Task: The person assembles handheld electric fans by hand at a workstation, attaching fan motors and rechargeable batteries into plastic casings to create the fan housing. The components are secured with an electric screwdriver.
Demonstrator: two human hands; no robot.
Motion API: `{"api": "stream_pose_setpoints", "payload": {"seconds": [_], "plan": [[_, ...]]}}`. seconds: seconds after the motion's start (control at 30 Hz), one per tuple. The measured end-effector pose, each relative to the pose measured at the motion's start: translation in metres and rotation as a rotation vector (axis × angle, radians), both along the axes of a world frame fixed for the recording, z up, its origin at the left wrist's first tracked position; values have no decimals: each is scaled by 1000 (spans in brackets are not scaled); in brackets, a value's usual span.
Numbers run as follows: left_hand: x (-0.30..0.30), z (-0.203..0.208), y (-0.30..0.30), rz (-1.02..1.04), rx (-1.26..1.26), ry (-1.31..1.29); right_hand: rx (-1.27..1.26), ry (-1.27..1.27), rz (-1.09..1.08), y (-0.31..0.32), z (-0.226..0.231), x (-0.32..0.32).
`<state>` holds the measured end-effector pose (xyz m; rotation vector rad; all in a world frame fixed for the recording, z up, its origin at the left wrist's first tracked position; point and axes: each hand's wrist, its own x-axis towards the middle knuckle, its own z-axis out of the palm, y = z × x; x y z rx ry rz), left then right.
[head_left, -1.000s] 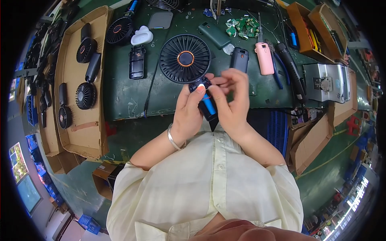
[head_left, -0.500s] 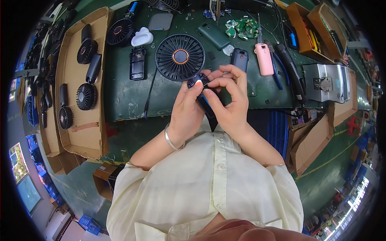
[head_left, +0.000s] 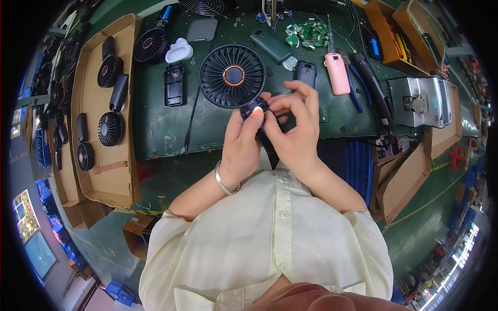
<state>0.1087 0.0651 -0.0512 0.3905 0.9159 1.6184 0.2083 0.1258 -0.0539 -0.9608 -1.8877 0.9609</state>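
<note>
A black handheld fan (head_left: 232,76) with a copper-coloured ring round its hub is held over the near edge of the workbench, head pointing away from me. My left hand (head_left: 244,140) grips its neck and handle, the thumb lying on the neck. The thumb and fingers of my right hand (head_left: 293,122) are pinched at the handle just below the neck. Whether a small part sits between those fingertips is hidden. The handle's lower end runs down toward my shirt, partly covered by my hands.
A cardboard tray (head_left: 129,171) with several fans stands at the left. Beyond my hands lie a black casing (head_left: 174,85), a dark green case (head_left: 271,45), a dark case (head_left: 305,73), a pink case (head_left: 337,74) and green circuit boards (head_left: 307,34). At right are pliers (head_left: 358,85) and a metal device (head_left: 421,102).
My right fingers have shifted slightly at the fan's neck, and the blue part seen on the handle before is now covered. The view has moved a little.
</note>
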Motion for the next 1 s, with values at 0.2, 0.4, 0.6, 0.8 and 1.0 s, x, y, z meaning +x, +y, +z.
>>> {"api": "stream_pose_setpoints", "payload": {"seconds": [0.2, 0.4, 0.6, 0.8, 1.0], "plan": [[-11, -15, 0, 39, -23, 306, 156, 56, -83, 22, -8, 12], [-20, -11, 3, 44, -16, 257, 377, -479, -254, 47, -20, 29], [-31, -11, 12, 74, 45, -157, 1, -149, -156, 41, -10, 36], [-27, -19, 12, 173, 48, -102, 7, 20, 42, 4, 2, 18], [-17, -24, 11, 204, 138, 49, 136, 1, 133, -10, -1, 3]]}}
